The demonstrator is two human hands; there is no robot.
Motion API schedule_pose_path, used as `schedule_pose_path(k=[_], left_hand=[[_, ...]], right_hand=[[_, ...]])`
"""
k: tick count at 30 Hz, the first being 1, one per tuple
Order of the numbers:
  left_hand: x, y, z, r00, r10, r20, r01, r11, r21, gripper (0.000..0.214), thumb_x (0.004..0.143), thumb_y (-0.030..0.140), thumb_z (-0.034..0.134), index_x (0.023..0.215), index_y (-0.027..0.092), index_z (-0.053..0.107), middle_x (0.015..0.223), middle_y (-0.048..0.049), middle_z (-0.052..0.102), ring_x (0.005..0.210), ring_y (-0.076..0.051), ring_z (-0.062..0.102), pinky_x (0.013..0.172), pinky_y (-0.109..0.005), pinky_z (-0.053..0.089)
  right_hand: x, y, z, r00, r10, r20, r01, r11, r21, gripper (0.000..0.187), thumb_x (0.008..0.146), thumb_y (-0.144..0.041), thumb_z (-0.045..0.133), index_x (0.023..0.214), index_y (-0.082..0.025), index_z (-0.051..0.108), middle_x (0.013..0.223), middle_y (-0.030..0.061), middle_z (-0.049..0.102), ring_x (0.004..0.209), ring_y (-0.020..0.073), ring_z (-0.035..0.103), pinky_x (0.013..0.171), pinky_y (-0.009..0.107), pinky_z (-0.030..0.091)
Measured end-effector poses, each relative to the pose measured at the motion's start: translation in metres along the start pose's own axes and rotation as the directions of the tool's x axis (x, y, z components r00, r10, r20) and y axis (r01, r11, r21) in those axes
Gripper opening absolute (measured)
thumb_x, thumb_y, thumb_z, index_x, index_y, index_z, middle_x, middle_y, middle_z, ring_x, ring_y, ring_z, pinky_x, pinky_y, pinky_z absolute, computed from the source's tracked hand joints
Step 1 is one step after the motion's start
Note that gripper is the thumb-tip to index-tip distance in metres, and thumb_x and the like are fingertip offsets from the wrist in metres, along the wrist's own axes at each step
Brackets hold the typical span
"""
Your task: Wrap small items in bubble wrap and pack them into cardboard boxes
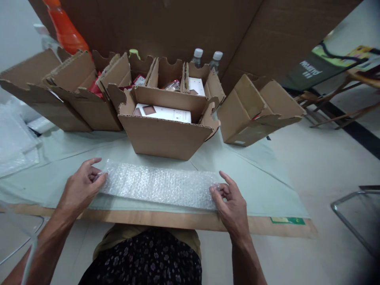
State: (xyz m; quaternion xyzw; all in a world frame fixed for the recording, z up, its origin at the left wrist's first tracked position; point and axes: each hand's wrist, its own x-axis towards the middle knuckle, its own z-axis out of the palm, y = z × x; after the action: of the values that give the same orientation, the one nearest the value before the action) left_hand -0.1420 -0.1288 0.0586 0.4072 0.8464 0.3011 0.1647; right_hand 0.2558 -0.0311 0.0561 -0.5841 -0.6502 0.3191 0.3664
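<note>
A long flat strip of bubble wrap [160,184] stretches sideways between my hands, just over the front of the table. My left hand [86,180] pinches its left end between thumb and fingers. At the other end, my right hand [230,198] grips the strip with the thumb on top and the index finger raised. Directly behind the bubble wrap stands an open cardboard box [166,136], with a white printed box [166,113] inside it. Whether anything lies within the bubble wrap I cannot tell.
Several open cardboard bins [74,95] line the back, some holding red packets. Another cardboard bin [249,114] stands at right. Loose bubble wrap [18,138] lies at left. Behind are an orange bottle [67,29] and two white-capped bottles [216,59]. A metal-framed chair [347,213] is at right.
</note>
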Motion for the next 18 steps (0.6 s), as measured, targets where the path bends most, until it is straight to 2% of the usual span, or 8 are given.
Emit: schedule_pose_path(k=[4,8,10,12,15,18], left_hand=[[0.006,0.000,0.012,0.999,0.011,0.046,-0.014,0.998,0.057,0.076,0.074,0.055,0.058,0.141,0.019,0.052,0.085,-0.0023,0.071,0.071,-0.023,0.067,0.073,-0.038,0.054],[0.001,-0.008,0.008,0.996,0.013,0.087,-0.019,0.997,0.068,0.080,0.076,0.055,0.055,0.145,0.016,0.049,0.086,-0.0036,0.071,0.070,-0.023,0.067,0.072,-0.039,0.055],[0.000,-0.010,0.004,0.998,0.033,0.061,-0.039,0.995,0.088,0.077,0.076,0.055,0.054,0.142,0.016,0.052,0.092,-0.0067,0.071,0.074,-0.025,0.068,0.072,-0.040,0.055],[0.000,-0.007,0.002,0.996,0.084,0.006,-0.084,0.992,0.092,0.073,0.077,0.058,0.054,0.137,0.016,0.056,0.105,-0.0115,0.071,0.086,-0.028,0.069,0.073,-0.042,0.056],[0.006,0.014,0.008,0.985,0.170,-0.023,-0.169,0.985,0.026,0.071,0.081,0.061,0.055,0.137,0.017,0.057,0.125,-0.0155,0.066,0.101,-0.031,0.068,0.073,-0.041,0.056],[0.015,0.052,0.022,0.973,0.230,0.000,-0.228,0.966,-0.123,0.076,0.082,0.056,0.059,0.146,0.017,0.047,0.140,-0.0182,0.059,0.103,-0.029,0.068,0.071,-0.039,0.057]], right_hand=[[0.004,0.011,0.003,0.999,0.040,-0.035,-0.043,0.995,-0.091,0.058,0.089,-0.043,0.064,0.140,-0.015,0.058,0.092,0.0058,0.072,0.072,0.0175,0.065,0.073,0.034,0.056],[0.004,0.017,0.007,0.999,0.029,-0.024,-0.032,0.988,-0.152,0.055,0.091,-0.041,0.061,0.140,-0.016,0.059,0.093,0.0061,0.073,0.070,0.0175,0.064,0.074,0.034,0.056],[0.006,0.017,0.004,0.999,-0.022,-0.030,0.016,0.984,-0.179,0.053,0.091,-0.040,0.061,0.138,-0.016,0.060,0.098,0.0079,0.073,0.072,0.0183,0.065,0.075,0.036,0.057],[0.012,0.012,0.000,0.992,-0.112,-0.065,0.097,0.974,-0.205,0.048,0.091,-0.039,0.061,0.133,-0.016,0.063,0.108,0.0113,0.073,0.081,0.0213,0.068,0.078,0.039,0.058],[0.032,-0.005,0.004,0.971,-0.225,-0.078,0.208,0.961,-0.181,0.041,0.092,-0.038,0.060,0.128,-0.018,0.064,0.123,0.0146,0.070,0.101,0.0265,0.069,0.080,0.042,0.059],[0.061,-0.028,0.022,0.962,-0.270,0.024,0.271,0.961,-0.061,0.047,0.090,-0.035,0.062,0.134,-0.020,0.059,0.132,0.0154,0.067,0.111,0.0286,0.067,0.082,0.043,0.059]])
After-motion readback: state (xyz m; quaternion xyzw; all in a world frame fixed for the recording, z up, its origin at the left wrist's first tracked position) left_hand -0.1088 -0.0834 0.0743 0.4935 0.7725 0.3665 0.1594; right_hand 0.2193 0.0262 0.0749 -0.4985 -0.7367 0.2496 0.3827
